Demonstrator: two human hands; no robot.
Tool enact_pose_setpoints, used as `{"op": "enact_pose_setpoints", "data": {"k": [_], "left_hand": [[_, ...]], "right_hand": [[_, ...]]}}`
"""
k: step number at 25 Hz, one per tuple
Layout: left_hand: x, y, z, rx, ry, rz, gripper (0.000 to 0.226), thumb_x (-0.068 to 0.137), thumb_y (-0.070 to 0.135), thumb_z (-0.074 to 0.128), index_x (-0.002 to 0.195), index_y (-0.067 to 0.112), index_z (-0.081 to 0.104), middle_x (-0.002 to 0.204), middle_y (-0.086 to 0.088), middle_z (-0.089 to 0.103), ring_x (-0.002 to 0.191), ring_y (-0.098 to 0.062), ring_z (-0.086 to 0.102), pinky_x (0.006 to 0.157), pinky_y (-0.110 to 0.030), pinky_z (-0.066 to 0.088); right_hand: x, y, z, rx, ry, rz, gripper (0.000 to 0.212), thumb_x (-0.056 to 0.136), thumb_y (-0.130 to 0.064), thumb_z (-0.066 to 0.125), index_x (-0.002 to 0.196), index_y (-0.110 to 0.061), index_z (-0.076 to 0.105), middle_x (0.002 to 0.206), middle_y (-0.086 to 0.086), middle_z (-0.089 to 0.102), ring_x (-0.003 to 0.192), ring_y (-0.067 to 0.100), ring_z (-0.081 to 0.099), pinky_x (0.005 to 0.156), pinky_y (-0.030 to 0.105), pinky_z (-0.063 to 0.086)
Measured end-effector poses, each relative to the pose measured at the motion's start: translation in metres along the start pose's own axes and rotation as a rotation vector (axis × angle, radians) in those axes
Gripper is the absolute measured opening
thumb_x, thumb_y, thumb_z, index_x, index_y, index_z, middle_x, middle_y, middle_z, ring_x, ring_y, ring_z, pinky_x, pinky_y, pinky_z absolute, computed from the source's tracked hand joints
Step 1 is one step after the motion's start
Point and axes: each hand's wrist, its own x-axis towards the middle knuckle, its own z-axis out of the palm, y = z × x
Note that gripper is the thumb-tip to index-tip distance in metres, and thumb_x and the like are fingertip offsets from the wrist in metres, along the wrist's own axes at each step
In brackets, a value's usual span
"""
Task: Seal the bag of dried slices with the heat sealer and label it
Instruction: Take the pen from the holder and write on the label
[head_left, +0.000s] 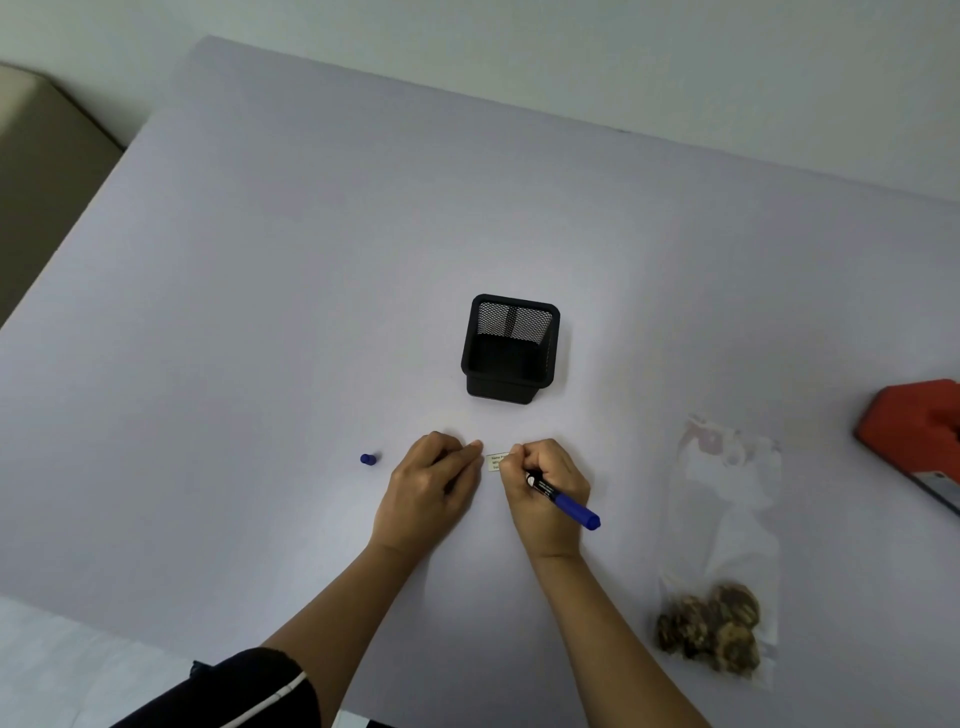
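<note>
A small white label (495, 462) with printed lines lies on the table between my hands. My left hand (431, 486) rests on the table with a fingertip touching the label's left edge. My right hand (545, 486) grips a blue marker (566, 503), its tip hidden at the label under my fingers. The marker's blue cap (368, 459) lies to the left of my left hand. A clear plastic bag (724, 525) lies flat at the right, with brown dried slices (709, 629) gathered at its near end. The red heat sealer (914, 431) sits at the right edge, cut off by the frame.
A black mesh pen holder (511, 349) stands just beyond my hands. The pale lilac table (260, 312) spreads far to the left and back. A beige upholstered piece (41, 156) is at the far left, past the table's edge.
</note>
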Motion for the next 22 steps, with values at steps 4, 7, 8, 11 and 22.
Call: {"op": "enact_pose_setpoints", "data": {"k": [4,7,8,11,22], "left_hand": [[-0.0007,-0.0015,0.0010,0.000,0.004,-0.003,0.021,0.087,0.020,0.061,0.096,0.004,0.074,0.080,-0.008,0.063,0.070,-0.014,0.056,0.066,-0.018,0.047],[-0.0006,-0.0003,0.0007,0.002,0.009,-0.003,0.022,0.087,0.020,0.061,0.095,0.004,0.074,0.079,-0.007,0.062,0.069,-0.015,0.056,0.066,-0.019,0.047],[-0.0003,0.0004,0.0002,-0.001,0.009,-0.003,0.022,0.088,0.020,0.061,0.095,0.004,0.074,0.079,-0.007,0.062,0.069,-0.014,0.056,0.066,-0.019,0.047],[0.0003,0.0016,-0.0006,-0.010,0.017,-0.002,0.022,0.088,0.020,0.061,0.096,0.004,0.074,0.079,-0.008,0.062,0.070,-0.013,0.054,0.066,-0.016,0.045],[-0.0005,0.0000,0.0010,-0.009,0.003,-0.015,0.020,0.087,0.018,0.063,0.097,0.004,0.074,0.080,-0.007,0.062,0.071,-0.013,0.055,0.067,-0.017,0.046]], "right_hand": [[-0.0004,-0.0012,-0.0007,0.005,-0.008,-0.019,0.031,0.083,-0.017,0.054,0.057,0.000,0.047,0.055,0.012,0.053,0.057,0.020,0.047,0.053,0.012,0.042],[-0.0005,-0.0009,-0.0003,0.003,0.008,0.014,0.031,0.082,-0.019,0.053,0.058,-0.001,0.047,0.054,0.011,0.053,0.058,0.021,0.048,0.052,0.012,0.042],[-0.0005,-0.0003,-0.0002,0.003,0.018,0.025,0.032,0.082,-0.020,0.053,0.058,-0.001,0.047,0.054,0.011,0.053,0.059,0.021,0.048,0.052,0.010,0.042],[-0.0009,0.0012,0.0005,-0.001,0.016,0.032,0.032,0.082,-0.021,0.052,0.058,0.000,0.048,0.054,0.011,0.053,0.058,0.021,0.048,0.052,0.010,0.042],[-0.0005,0.0006,0.0004,-0.045,0.000,-0.026,0.032,0.082,-0.018,0.054,0.056,0.000,0.048,0.052,0.010,0.053,0.056,0.021,0.047,0.050,0.014,0.042]]}}
